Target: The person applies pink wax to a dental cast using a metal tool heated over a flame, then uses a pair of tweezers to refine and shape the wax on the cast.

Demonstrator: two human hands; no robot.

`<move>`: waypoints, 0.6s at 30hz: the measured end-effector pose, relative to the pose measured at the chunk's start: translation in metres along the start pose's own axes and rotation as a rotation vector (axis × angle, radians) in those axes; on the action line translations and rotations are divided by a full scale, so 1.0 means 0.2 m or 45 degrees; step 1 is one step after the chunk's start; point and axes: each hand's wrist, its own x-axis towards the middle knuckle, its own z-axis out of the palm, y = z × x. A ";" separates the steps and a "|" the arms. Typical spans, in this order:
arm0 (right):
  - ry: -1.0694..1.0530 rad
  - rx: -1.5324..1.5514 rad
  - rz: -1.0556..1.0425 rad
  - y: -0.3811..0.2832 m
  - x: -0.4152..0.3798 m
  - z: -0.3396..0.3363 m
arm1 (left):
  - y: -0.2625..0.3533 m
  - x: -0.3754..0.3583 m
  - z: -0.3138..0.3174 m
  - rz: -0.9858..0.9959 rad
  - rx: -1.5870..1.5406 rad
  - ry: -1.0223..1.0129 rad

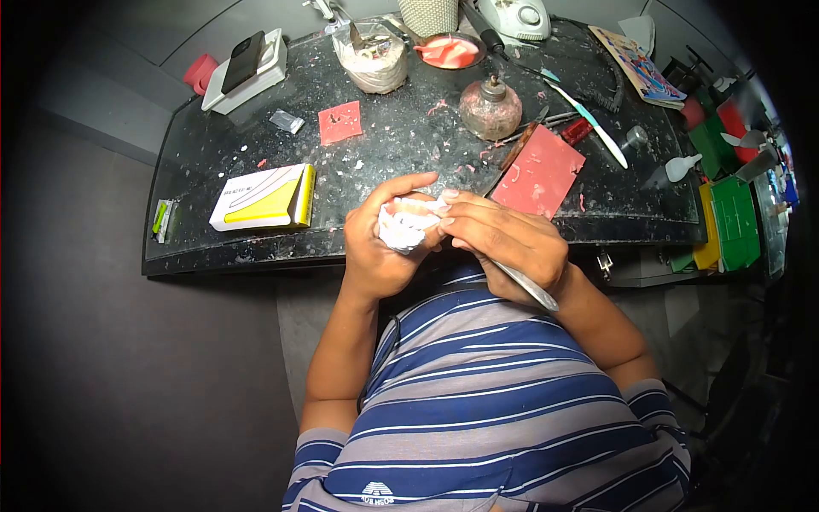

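Note:
My left hand (372, 247) is wrapped round a white plaster dental cast (401, 230), which has a pinkish patch along its upper part. It is held just above the front edge of the dark bench. My right hand (519, 243) is closed round a slim metal hand tool (537, 293), whose handle end sticks out below the palm. The tool's working tip is hidden by the fingers, which rest against the right side of the cast. Just beyond my right hand lies a pink wax sheet (543, 175).
Left on the bench (192, 183) lies a yellow-and-white box (263, 200). Farther back are a small wax piece (340, 125), a bag-lined tub (375, 68), a dish of pink wax (450, 53) and a glass spirit burner (490, 113). A toothbrush (597, 128) lies right; green bins (735, 224) stand beyond.

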 end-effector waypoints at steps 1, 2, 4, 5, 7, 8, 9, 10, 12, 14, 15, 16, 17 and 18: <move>0.000 0.000 0.001 0.00 0.00 0.00 | 0.01 0.00 0.00 -0.001 0.000 0.000; 0.001 0.005 -0.005 0.00 0.00 0.00 | 0.02 0.00 0.00 -0.067 -0.041 -0.010; 0.002 0.011 -0.011 0.00 0.00 -0.01 | 0.03 0.00 -0.01 -0.134 -0.080 -0.020; -0.001 0.023 -0.004 0.00 0.01 -0.01 | 0.04 0.00 -0.01 -0.153 -0.106 -0.032; -0.004 0.035 0.003 0.01 0.00 -0.01 | 0.03 0.00 -0.01 -0.172 -0.132 -0.044; -0.012 0.042 0.017 0.00 0.00 -0.01 | 0.02 0.00 -0.01 -0.161 -0.167 -0.062; -0.019 0.048 0.033 0.00 0.00 -0.02 | 0.01 0.00 -0.01 -0.151 -0.202 -0.081; -0.018 0.048 0.033 0.00 -0.01 -0.02 | 0.02 0.00 -0.01 -0.151 -0.202 -0.082; -0.023 0.093 0.080 0.00 -0.02 -0.02 | 0.03 0.01 -0.01 -0.210 -0.275 -0.073; -0.020 0.102 0.072 0.00 -0.02 -0.01 | 0.04 0.02 -0.01 -0.224 -0.299 -0.083; -0.017 0.111 0.065 0.01 -0.02 -0.01 | 0.04 0.02 -0.01 -0.239 -0.322 -0.094; -0.017 0.111 0.064 0.01 -0.02 -0.01 | 0.04 0.02 -0.01 -0.239 -0.322 -0.094; -0.017 0.126 0.066 0.00 -0.01 -0.02 | 0.04 0.02 -0.01 -0.258 -0.361 -0.106; -0.017 0.141 0.069 0.00 -0.01 -0.02 | 0.03 0.03 -0.01 -0.277 -0.400 -0.119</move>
